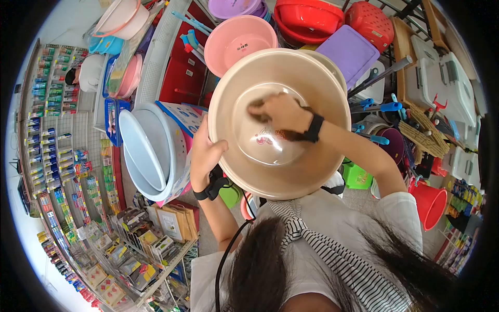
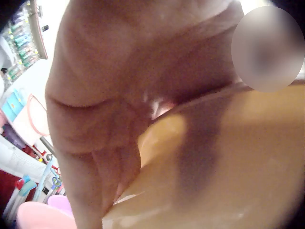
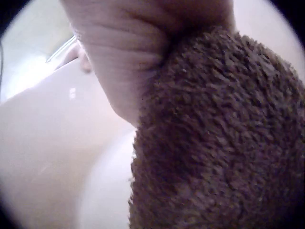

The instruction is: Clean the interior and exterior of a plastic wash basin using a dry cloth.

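A large beige basin [image 1: 322, 156] is tilted in front of the person's chest, its inside facing the head camera. The left hand [image 1: 204, 153] grips its left rim, thumb over the edge and fingers along the outside; in the left wrist view the palm [image 2: 105, 95] lies against the basin wall [image 2: 248, 152]. Inside the basin, the right hand [image 1: 283, 112] holds a brown fluffy cloth [image 1: 257, 110] near the bottom, slightly blurred. The cloth [image 3: 224, 138] fills much of the right wrist view below the right hand [image 3: 128, 52], hiding the fingertips.
Pink [image 1: 241, 44], red [image 1: 306, 21] and purple basins lie beyond. Light blue tubs [image 1: 148, 151] stand at the left, near shelves [image 1: 62, 156] of packaged goods. Mops, brushes and a red bucket [image 1: 429, 205] are at the right, with a green container [image 1: 357, 176] below.
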`<state>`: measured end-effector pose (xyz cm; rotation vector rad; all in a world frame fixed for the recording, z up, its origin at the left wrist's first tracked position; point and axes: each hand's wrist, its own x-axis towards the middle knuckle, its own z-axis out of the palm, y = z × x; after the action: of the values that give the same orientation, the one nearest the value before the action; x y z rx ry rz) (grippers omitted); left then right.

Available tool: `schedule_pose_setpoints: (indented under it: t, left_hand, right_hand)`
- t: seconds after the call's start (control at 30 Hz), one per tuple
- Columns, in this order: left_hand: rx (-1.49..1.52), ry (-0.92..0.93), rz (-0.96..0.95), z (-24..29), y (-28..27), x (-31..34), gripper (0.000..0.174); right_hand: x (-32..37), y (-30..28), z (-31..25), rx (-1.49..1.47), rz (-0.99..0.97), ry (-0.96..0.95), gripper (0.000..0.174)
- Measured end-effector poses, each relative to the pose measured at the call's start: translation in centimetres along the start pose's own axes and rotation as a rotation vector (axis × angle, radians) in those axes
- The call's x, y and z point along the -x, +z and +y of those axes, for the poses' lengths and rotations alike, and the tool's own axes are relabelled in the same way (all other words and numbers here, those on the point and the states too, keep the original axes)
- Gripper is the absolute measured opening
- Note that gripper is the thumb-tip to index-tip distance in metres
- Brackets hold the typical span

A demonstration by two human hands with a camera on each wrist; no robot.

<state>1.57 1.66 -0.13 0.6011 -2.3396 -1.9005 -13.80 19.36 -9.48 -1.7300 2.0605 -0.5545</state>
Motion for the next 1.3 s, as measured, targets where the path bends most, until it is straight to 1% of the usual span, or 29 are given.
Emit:
schedule_pose_setpoints:
  t: [0.03,0.1,0.13,0.2,0.23,0.3,0.37,0.43,0.47,0.5,0.57,0.6,0.63,0.67,0.7,0.73,0.77,0.83,0.87,0.93,0.97,1.03,1.07,1.1,1.17,1.2,1.27,1.3]
  left_hand:
    - [-0.062,0.006,-0.003,0.1,0.0,0.0,0.080]
    - [-0.039,-0.006,0.004,-0.3,0.2,0.2,0.080]
    - [-0.020,-0.020,0.012,-0.4,0.2,0.3,0.080]
    - [-0.029,-0.017,0.022,-0.3,0.5,0.2,0.079]
    - [-0.036,-0.020,0.031,-0.3,0.7,0.2,0.078]
    - [-0.056,-0.033,0.010,-0.3,0.6,-0.1,0.078]
    - [-0.077,-0.043,-0.015,-0.4,0.5,-0.4,0.079]
    - [-0.080,-0.025,-0.010,-0.7,0.4,-0.4,0.078]
    - [-0.083,-0.025,-0.015,-0.6,0.4,-0.5,0.078]
    - [-0.078,-0.020,-0.011,-0.6,0.5,-0.5,0.078]
    - [-0.074,-0.016,-0.007,-0.5,0.7,-0.6,0.078]
    - [-0.039,-0.022,-0.011,-0.3,0.9,-0.7,0.077]
    - [-0.003,-0.028,-0.013,-0.3,1.0,-0.8,0.077]
    - [-0.003,-0.028,-0.012,-0.3,0.9,-0.7,0.077]
    - [-0.019,-0.026,-0.018,-0.4,0.9,-0.6,0.077]
    - [-0.034,-0.024,-0.025,-0.4,0.9,-0.6,0.077]
    - [-0.034,-0.024,-0.025,-0.3,1.1,-0.5,0.077]
    - [0.028,-0.037,-0.005,-0.1,1.8,-0.3,0.077]
    - [0.028,-0.039,-0.004,-0.3,1.7,-0.3,0.077]
    - [-0.035,-0.101,-0.010,-1.0,1.7,-0.5,0.077]
    - [-0.032,-0.104,-0.010,-1.0,1.8,-0.5,0.077]
    - [-0.059,-0.086,0.003,-0.9,1.9,-0.6,0.075]
    - [-0.059,-0.088,0.000,-0.8,2.0,-0.6,0.075]
    - [-0.060,-0.084,0.015,-0.8,2.1,-0.6,0.075]
    - [-0.062,-0.077,0.023,-0.6,2.2,-0.8,0.074]
    - [-0.079,-0.085,0.027,-0.4,2.2,-0.9,0.074]
    - [-0.096,-0.095,0.037,-0.4,2.3,-1.0,0.074]
    - [-0.103,-0.082,0.040,-0.4,2.3,-1.1,0.074]
  right_hand:
    - [-0.2,-0.6,1.2,0.054,0.062,0.109,0.050]
    - [-0.3,-1.1,3.5,0.090,0.129,0.307,0.051]
    - [0.1,-0.8,3.8,0.091,0.131,0.306,0.051]
    - [1.1,0.0,3.8,-0.013,0.219,0.209,0.032]
    - [1.3,1.7,4.3,0.011,0.082,0.167,0.033]
    - [2.6,1.7,1.4,0.012,-0.056,-0.030,0.037]
    - [3.7,2.7,-2.0,0.216,-0.231,-0.094,0.046]
    - [5.1,4.6,-3.4,0.189,-0.241,-0.295,0.043]
    - [5.2,5.2,-4.0,0.212,-0.196,-0.337,0.042]
    - [5.3,5.3,-3.6,0.210,-0.192,-0.333,0.042]
    - [5.1,4.3,-2.4,0.217,-0.129,-0.282,0.042]
    - [4.3,3.6,-1.6,0.225,-0.112,-0.205,0.040]
    - [3.9,2.5,-0.5,0.200,0.063,-0.206,0.015]
    - [3.2,1.8,0.7,0.127,0.087,-0.099,0.018]
    - [3.0,0.1,1.1,0.322,0.130,0.012,0.021]
    - [2.3,-0.2,3.0,0.279,0.129,0.112,0.027]
    - [1.8,-0.3,4.7,0.251,0.141,0.267,0.034]
    - [1.9,1.6,9.1,0.284,0.208,0.271,0.046]
    - [2.0,1.9,8.6,0.282,0.207,0.269,0.046]
    - [2.5,3.0,7.2,0.478,0.128,0.367,0.036]
    - [2.7,3.1,6.6,0.478,0.123,0.368,0.036]
    - [3.2,3.3,5.7,0.461,-0.125,0.423,0.025]
    - [3.5,3.2,5.3,0.406,-0.146,0.449,0.017]
    - [3.9,3.0,5.0,0.404,-0.147,0.452,0.017]
    - [4.8,1.9,4.3,0.176,-0.238,0.310,0.017]
    - [5.1,1.4,3.3,0.176,-0.238,0.314,0.017]
    - [5.6,1.3,0.7,0.158,-0.315,0.118,0.016]
    - [5.9,2.1,0.1,0.159,-0.315,0.113,0.016]
